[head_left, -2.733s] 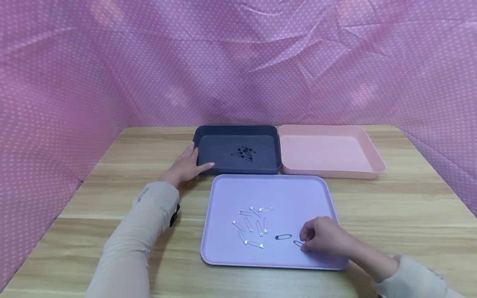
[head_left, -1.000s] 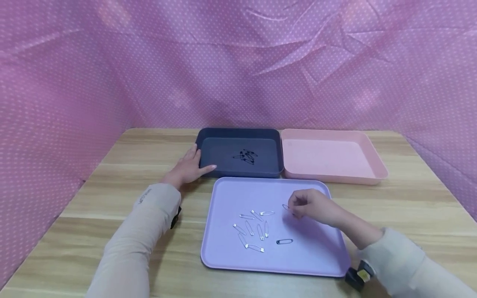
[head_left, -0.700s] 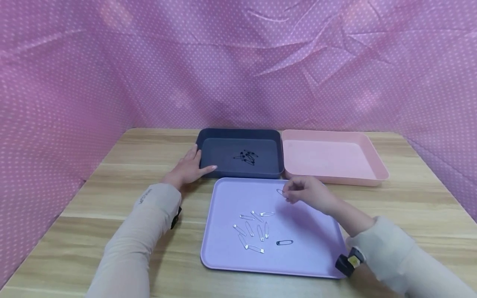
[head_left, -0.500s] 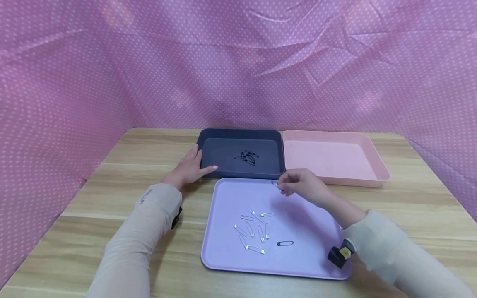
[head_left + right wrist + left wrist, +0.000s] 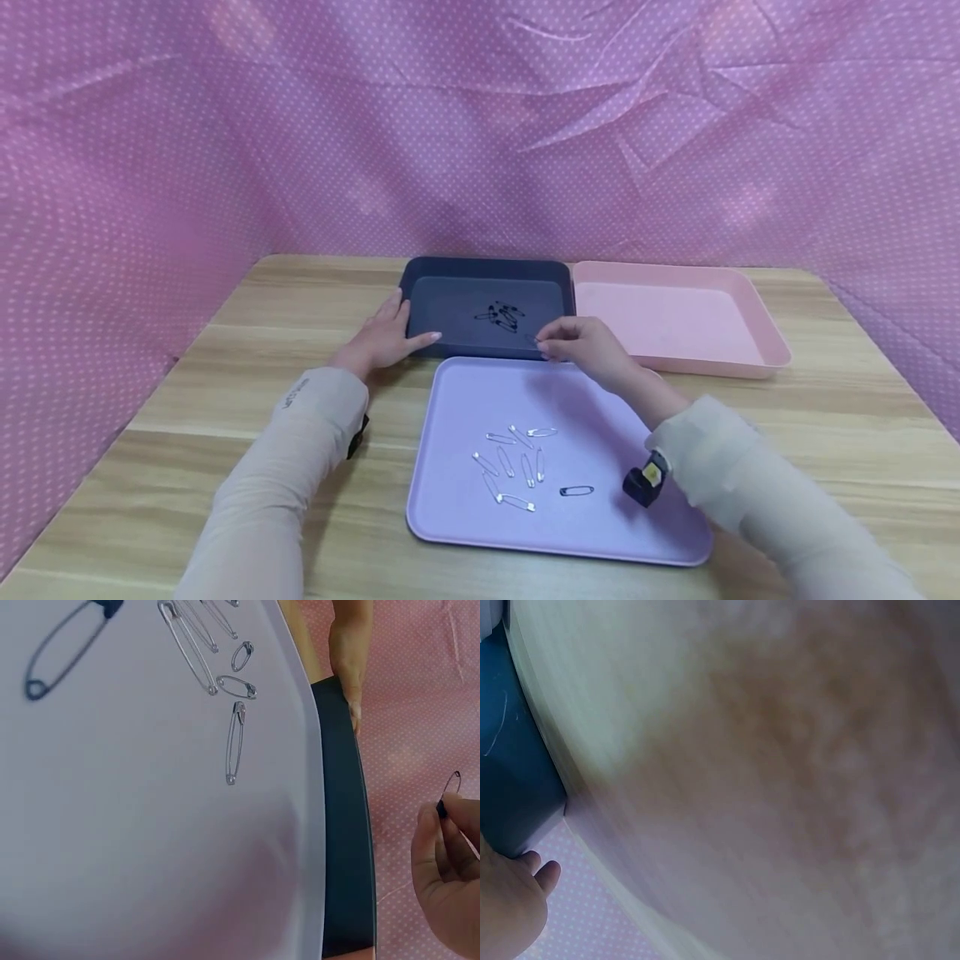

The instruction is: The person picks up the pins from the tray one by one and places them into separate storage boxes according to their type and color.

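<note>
Your right hand (image 5: 581, 346) pinches a black safety pin (image 5: 452, 791) between thumb and fingertips; that grip is clamped on the pin, which hangs above the near edge of the dark tray (image 5: 450, 333), where it meets the far edge of the purple tray (image 5: 600, 533). A small heap of black pins (image 5: 501, 315) lies in the middle of the dark tray, just beyond your fingers. Your left hand (image 5: 382, 337) rests flat against the dark tray's left near corner, fingers straight and holding nothing. On the purple tray below your right arm, a cluster of silver pins (image 5: 513, 462) lies near the middle, with one more black pin (image 5: 576, 491) just to their right. A pink tray (image 5: 750, 300) sits beside the dark one on the wooden tabletop (image 5: 262, 333).
</note>
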The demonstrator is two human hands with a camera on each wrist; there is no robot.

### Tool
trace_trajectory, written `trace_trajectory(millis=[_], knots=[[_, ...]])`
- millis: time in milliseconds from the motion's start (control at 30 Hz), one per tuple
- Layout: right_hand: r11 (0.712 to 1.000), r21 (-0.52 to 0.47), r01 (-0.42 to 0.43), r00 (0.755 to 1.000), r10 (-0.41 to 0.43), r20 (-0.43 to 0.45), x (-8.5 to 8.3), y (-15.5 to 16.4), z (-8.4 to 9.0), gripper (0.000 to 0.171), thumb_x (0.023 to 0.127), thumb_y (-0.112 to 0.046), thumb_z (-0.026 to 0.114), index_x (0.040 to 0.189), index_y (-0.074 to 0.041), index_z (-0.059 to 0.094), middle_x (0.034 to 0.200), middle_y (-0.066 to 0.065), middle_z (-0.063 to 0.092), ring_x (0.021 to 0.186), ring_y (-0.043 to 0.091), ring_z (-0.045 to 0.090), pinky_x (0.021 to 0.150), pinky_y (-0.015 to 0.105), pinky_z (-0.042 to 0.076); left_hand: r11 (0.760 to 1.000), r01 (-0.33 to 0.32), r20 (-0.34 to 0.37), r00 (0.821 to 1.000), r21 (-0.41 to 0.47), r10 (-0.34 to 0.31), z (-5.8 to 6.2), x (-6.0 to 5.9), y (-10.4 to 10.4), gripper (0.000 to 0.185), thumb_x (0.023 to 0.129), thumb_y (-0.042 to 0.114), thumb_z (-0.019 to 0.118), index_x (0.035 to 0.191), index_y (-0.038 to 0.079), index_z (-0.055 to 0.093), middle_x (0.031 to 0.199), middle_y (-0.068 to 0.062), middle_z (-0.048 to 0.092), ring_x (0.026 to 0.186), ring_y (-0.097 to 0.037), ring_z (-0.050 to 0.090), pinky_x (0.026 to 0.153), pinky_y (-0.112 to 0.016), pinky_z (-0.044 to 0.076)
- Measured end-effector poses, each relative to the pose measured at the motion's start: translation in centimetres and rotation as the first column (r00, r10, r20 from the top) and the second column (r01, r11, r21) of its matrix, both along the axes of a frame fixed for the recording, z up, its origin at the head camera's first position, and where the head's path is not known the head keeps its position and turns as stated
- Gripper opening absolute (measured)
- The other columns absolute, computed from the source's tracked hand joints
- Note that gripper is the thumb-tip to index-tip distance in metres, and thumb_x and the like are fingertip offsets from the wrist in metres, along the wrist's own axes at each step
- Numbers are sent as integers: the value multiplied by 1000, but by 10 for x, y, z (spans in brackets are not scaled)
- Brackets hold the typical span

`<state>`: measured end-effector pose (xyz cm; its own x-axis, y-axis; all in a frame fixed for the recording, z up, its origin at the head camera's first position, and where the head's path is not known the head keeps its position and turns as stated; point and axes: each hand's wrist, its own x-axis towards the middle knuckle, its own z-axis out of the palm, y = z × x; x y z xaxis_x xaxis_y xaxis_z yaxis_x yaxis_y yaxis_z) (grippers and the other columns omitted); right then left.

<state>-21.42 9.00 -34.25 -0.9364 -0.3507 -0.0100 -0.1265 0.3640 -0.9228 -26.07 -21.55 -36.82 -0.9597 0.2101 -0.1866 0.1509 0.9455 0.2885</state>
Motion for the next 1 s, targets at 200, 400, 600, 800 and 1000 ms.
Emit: trace_trajectory(millis=[200,400,600,800,1000], knots=[[997,-75,21,999,-23,-39,-12,-11,-4,18,80,-4,59,95,7,58,88,13,60,80,19,58,73,29,47,1000,3,-2,1000,2,-3,1,1,0,102,72,74,28,137,-1,3,142,-12,-13,128,-26,-9,101,-44,5],[996,-71,47,998,-51,-45,-25,-22,-4,17,80,-4,58,94,7,58,86,13,60,77,18,58,72,29,47,999,2,2,1000,32,-2,4,3,0,104,71,75,28,136,-3,4,142,-13,-13,128,-25,-10,101,-45,4],[997,-29,72,997,-72,-12,-37,-32,-5,19,81,-2,56,98,8,58,91,15,60,80,21,58,73,30,47,1000,-2,17,1000,6,2,4,2,1,102,72,74,28,137,0,2,142,-10,-14,128,-23,-11,102,-43,4],[994,48,94,995,-95,31,-51,-41,-9,18,82,-3,54,98,4,60,97,13,59,84,22,58,74,31,46,1000,-2,24,1000,-16,2,2,-1,1,100,73,73,27,137,1,1,142,-11,-14,128,-25,-10,101,-43,5],[987,111,115,991,-122,60,-66,-50,-13,15,81,-2,56,94,1,63,92,11,61,81,20,57,72,30,46,1000,-15,30,999,-3,15,4,1,1,102,72,75,26,137,1,0,142,-10,-15,128,-24,-10,101,-44,5]])
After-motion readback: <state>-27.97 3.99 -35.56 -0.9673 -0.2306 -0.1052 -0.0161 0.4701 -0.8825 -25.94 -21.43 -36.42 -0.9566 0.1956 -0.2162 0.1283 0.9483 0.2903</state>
